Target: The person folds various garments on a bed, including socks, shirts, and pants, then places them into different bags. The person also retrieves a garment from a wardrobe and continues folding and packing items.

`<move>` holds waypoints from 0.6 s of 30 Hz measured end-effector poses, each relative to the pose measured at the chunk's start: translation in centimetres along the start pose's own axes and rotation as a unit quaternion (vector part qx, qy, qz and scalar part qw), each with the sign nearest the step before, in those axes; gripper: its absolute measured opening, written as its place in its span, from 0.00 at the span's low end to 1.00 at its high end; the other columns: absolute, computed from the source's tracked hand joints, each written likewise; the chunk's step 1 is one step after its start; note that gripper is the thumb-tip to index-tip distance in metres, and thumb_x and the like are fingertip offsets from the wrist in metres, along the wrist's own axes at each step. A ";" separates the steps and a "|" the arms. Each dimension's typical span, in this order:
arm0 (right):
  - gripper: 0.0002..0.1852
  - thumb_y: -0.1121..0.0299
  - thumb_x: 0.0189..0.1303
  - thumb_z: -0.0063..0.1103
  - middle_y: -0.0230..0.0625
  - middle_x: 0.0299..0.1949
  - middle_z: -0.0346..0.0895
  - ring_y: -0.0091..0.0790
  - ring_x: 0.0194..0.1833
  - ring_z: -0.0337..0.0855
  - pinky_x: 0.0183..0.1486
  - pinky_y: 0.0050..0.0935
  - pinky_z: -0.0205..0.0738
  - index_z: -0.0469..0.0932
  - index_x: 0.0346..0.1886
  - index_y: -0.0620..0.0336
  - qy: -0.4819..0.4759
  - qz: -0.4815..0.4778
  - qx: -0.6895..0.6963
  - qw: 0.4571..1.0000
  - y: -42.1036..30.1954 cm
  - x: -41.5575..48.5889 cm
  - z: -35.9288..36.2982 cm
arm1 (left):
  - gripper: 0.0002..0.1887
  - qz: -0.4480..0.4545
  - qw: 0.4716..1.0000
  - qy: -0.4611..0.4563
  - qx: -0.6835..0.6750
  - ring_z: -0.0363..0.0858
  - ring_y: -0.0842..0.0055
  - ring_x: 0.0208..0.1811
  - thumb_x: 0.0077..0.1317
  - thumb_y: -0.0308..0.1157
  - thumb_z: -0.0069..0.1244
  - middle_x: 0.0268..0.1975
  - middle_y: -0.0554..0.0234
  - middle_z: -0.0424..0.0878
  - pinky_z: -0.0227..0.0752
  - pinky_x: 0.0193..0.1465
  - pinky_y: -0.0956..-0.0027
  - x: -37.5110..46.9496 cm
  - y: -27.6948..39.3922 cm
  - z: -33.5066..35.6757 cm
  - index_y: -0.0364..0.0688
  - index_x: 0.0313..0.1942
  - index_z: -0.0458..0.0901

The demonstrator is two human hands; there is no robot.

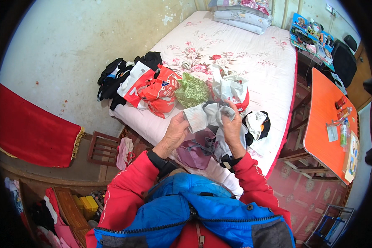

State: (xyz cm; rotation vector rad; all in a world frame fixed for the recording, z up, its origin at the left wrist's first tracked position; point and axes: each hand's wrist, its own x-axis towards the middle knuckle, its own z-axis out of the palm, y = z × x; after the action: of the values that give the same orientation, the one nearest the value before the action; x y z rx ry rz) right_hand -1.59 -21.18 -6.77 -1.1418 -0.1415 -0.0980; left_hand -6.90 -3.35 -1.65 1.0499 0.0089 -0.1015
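Note:
My left hand (175, 131) grips the ribbed cuff end of a light grey-white sock (196, 118). My right hand (232, 125) pinches a grey fabric piece (215, 113), which looks like another sock or part of the same one; the two meet between my hands. Below them on the bed lie a purple cloth bag (197, 150) and a light grey garment (220, 144). Right of my right hand is a heap of white and black clothing (257, 124). Beyond my hands stand a white and red plastic bag (231, 85), a green patterned bag (192, 90) and a red plastic bag (161, 93).
Dark clothes (113, 79) lie at the bed's left edge. Folded bedding (241, 15) is stacked at the far end of the floral bed (251, 46). An orange table (322, 124) with bottles stands right, a wooden chair (104, 148) left, and an open drawer (69, 214) lower left.

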 end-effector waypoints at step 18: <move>0.19 0.72 0.54 0.65 0.33 0.39 0.78 0.25 0.42 0.78 0.46 0.26 0.74 0.75 0.50 0.61 -0.138 0.071 -0.075 0.985 2.5 -1.5 2.4 | 0.12 0.127 0.846 0.044 0.516 0.79 0.79 0.40 0.55 0.21 0.57 0.36 0.65 0.81 0.74 0.45 0.72 1.1 -3.9 -0.6 0.37 0.40 0.77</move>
State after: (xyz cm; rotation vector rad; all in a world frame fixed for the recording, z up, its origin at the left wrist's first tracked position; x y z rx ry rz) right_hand -2.89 -17.94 -8.24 -1.3097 -0.3015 0.1792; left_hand -6.13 -4.86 -5.41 2.1305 -0.1139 0.2163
